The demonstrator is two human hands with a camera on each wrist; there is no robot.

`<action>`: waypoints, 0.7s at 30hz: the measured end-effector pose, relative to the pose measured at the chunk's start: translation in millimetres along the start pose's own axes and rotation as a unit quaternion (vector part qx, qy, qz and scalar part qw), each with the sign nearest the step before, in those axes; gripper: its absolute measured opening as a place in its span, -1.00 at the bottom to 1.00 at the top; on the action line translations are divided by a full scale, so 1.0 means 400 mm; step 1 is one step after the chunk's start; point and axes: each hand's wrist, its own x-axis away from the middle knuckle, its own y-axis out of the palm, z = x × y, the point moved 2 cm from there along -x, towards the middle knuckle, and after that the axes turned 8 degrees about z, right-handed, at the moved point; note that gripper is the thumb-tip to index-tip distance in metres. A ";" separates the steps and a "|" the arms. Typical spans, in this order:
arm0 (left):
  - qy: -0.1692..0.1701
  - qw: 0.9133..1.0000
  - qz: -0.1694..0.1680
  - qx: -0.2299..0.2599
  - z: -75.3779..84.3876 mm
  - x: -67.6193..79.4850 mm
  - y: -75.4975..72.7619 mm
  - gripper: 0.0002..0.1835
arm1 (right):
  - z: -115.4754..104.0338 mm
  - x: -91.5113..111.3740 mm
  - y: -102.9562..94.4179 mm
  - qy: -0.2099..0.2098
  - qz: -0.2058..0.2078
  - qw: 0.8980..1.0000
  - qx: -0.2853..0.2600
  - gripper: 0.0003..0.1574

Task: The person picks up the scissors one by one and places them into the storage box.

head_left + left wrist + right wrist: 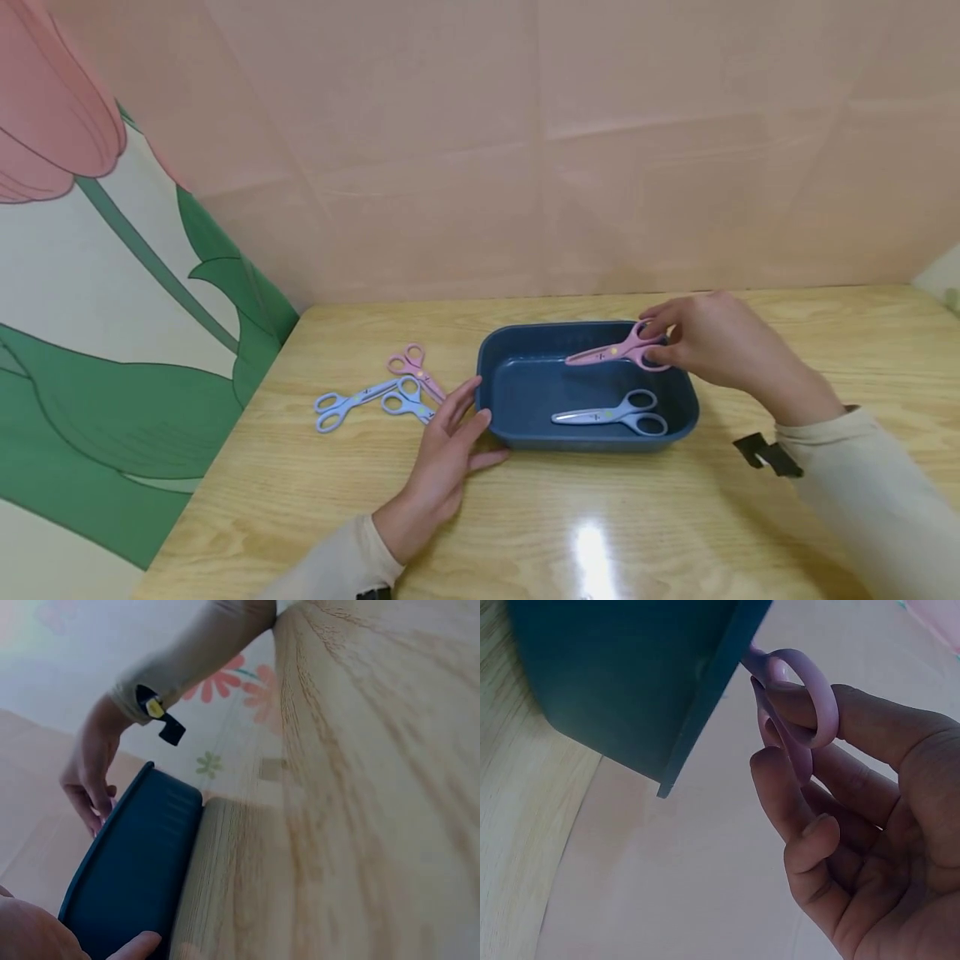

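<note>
A pair of pink scissors (615, 351) is held by its finger loops in my right hand (701, 340), over the right back part of a dark blue bin (581, 444). Its blades point left. In the right wrist view, a finger or thumb passes through one pink loop (826, 712), beside the bin's wall (622, 682). Blue scissors (611, 413) lie inside the bin, blades to the left. My left hand (442, 467) rests against the bin's left end with fingers extended, fingertips right at the rim. The left wrist view shows a digit (139, 946) along the bin's outer side.
Left of the bin on the wooden table (300, 508) lie blue scissors (341, 406), a second blue pair (405, 402) and pink scissors (412, 365), close together and partly overlapping. The left hand hides some of their blades. A pink-beige wall covering (525, 167) rises behind the table.
</note>
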 end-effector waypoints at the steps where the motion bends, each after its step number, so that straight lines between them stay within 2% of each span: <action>1: 0.001 1.000 0.000 -0.001 -0.001 0.001 0.000 -0.42 | 0.001 0.000 0.001 -0.002 0.001 1.000 0.002 -0.82; 21: -0.002 1.000 0.003 -0.006 0.000 0.006 0.004 -0.44 | 0.004 -0.004 0.025 -0.016 -0.008 1.000 0.022 -0.86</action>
